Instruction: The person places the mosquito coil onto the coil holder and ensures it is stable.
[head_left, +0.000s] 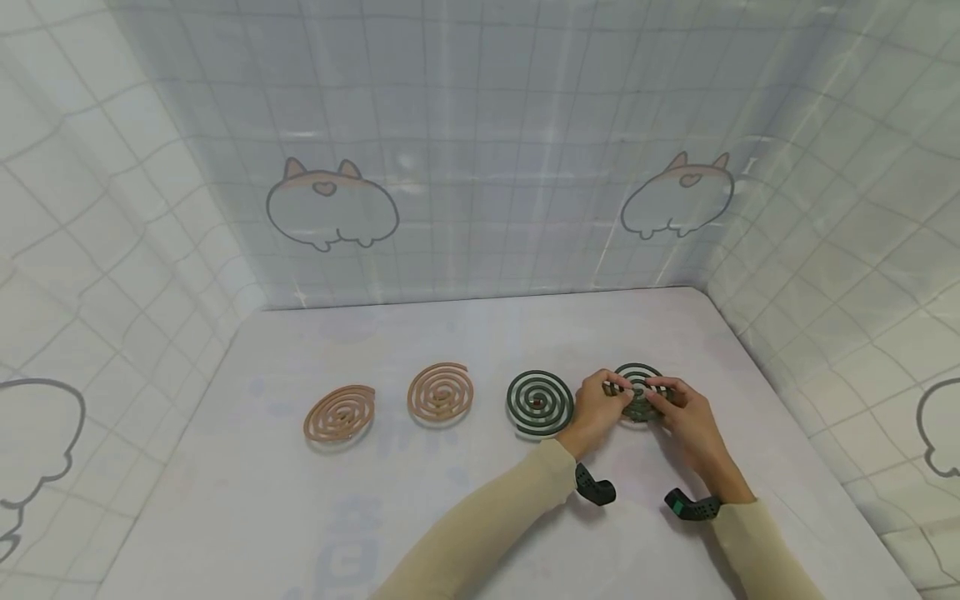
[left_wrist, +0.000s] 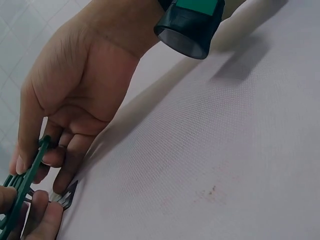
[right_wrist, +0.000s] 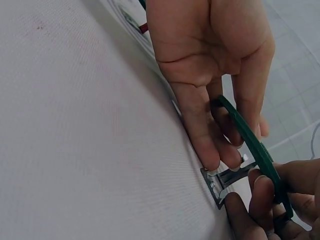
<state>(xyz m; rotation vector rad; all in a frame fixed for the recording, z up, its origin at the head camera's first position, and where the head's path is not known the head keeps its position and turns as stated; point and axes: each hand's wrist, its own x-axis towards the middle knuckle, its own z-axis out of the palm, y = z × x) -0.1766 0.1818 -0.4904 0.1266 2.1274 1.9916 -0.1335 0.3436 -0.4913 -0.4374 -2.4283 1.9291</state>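
At the right of the table, both hands hold a dark green mosquito coil (head_left: 640,407). My left hand (head_left: 596,410) grips its left side and my right hand (head_left: 692,421) its right side, thumbs on top and other fingers reaching underneath. The right wrist view shows the coil (right_wrist: 256,146) tilted above a small metal stand (right_wrist: 216,187), whose upright meets the coil's underside. Fingertips of both hands touch the base of this stand on the table. In the left wrist view, fingers partly cover the stand (left_wrist: 67,196).
Just left of the left hand lies another green coil (head_left: 540,382) with a reddish spot at its centre. Farther left are two brown coils, one round (head_left: 440,379) and one tilted (head_left: 330,427). Tile-patterned sheets (head_left: 480,208) enclose the white table (head_left: 247,500) at back and sides.
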